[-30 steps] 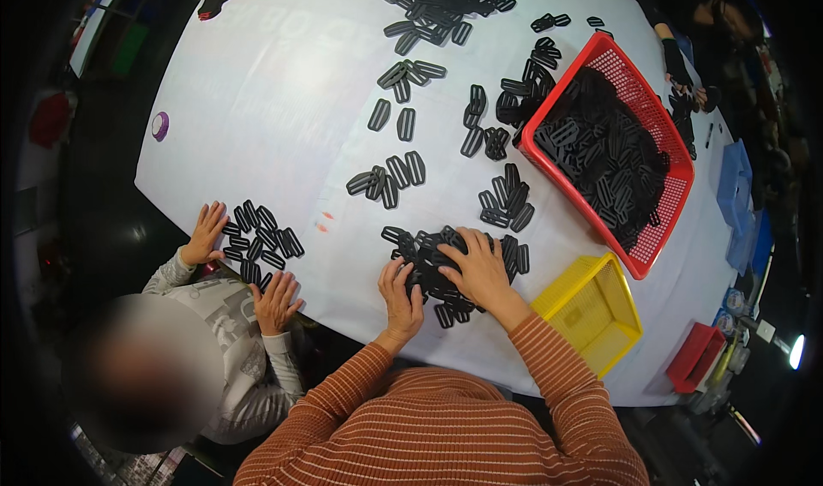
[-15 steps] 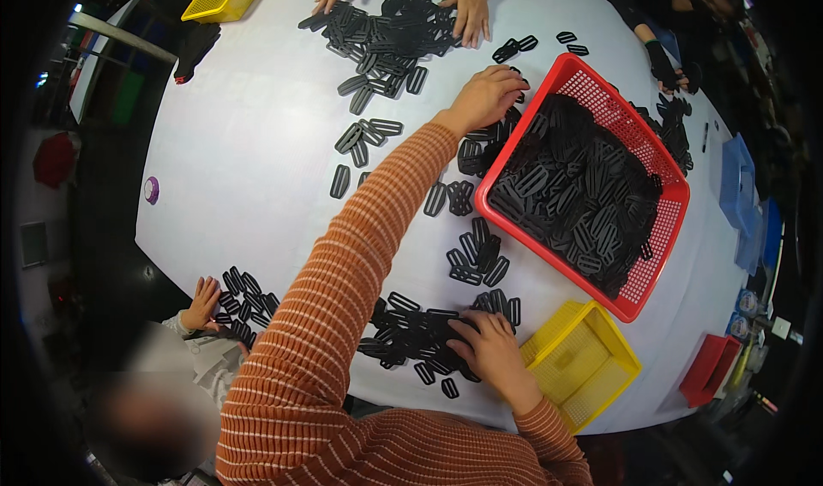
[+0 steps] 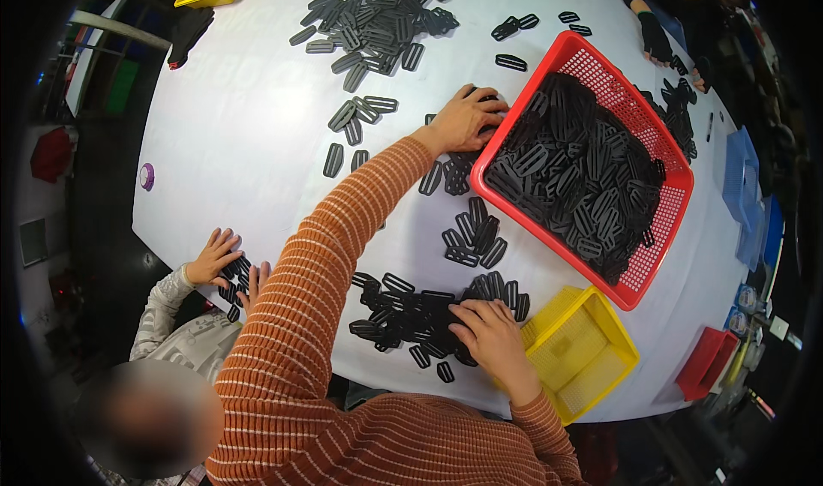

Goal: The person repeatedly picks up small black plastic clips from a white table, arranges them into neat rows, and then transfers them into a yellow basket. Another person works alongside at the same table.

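Note:
Beside the left wall of a red perforated basket (image 3: 549, 259), my left hand (image 3: 465, 123) lies palm down over black slide buckles (image 3: 455, 176), its fingers apart and bent. The fingertips are close to the basket's rim, and the buckles under the palm are partly hidden. Nearer to me, my right hand (image 3: 495, 339) rests on the right side of a heap of black slide buckles (image 3: 403, 310). Its fingers are stretched over the heap with the thumb apart. Many more black buckles (image 3: 583, 177) fill the basket.
A yellow basket (image 3: 619, 323) stands right of my right hand. A large buckle pile (image 3: 377, 27) lies at the far side, near another person's hands. At left, a person's hand (image 3: 214, 259) touches a small pile. Blue trays (image 3: 741, 177) and a red bin (image 3: 707, 362) line the right edge.
My left hand has drawn back toward me along the basket's side, its fingers more bent. My right hand stays on the near heap. The far person's hands have moved farther away.

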